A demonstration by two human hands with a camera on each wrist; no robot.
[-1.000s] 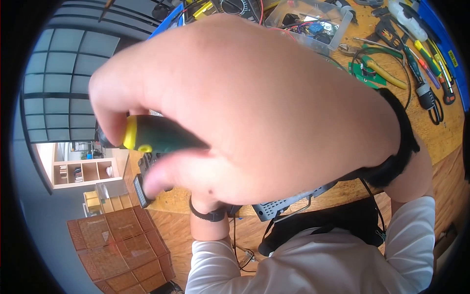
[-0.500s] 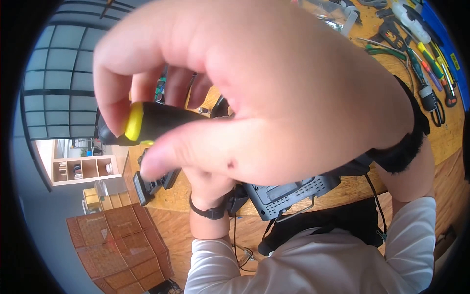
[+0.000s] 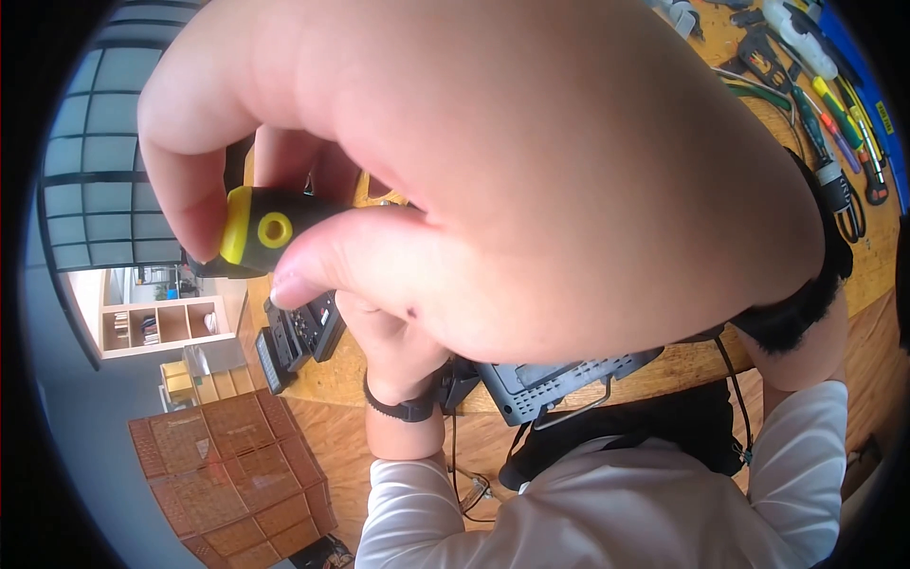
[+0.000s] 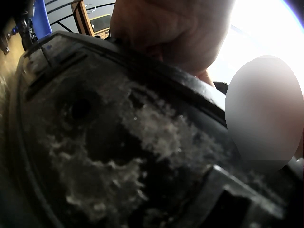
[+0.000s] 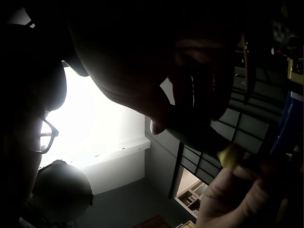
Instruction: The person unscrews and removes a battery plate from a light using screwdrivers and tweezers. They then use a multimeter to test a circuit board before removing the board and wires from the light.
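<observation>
My right hand [image 3: 512,199] fills the upper head view, close to the camera. Its curled index finger and thumb hold a screwdriver [image 3: 275,230] by its black handle, which has a yellow collar and a yellow circle. Below it, my left hand [image 3: 384,351] is mostly hidden. In the right wrist view, bent fingers of the left hand [image 5: 228,192] are right by the handle's yellow end; I cannot tell what they grip. The left wrist view has that hand beyond the edge of a black housing [image 4: 161,133] with a dusty, blotchy surface, very near the camera.
A grey vented device [image 3: 559,389] with a wire stand is at the wooden table's [image 3: 877,270] front edge. Black parts [image 3: 303,332] lie left of the left wrist. Several screwdrivers and other tools [image 3: 844,123] are at the right, beside a blue edge [image 3: 886,85].
My right hand has moved up and closer to the camera. The screwdriver handle has turned, so its yellow circle now faces the camera. More of my left hand shows than one second ago.
</observation>
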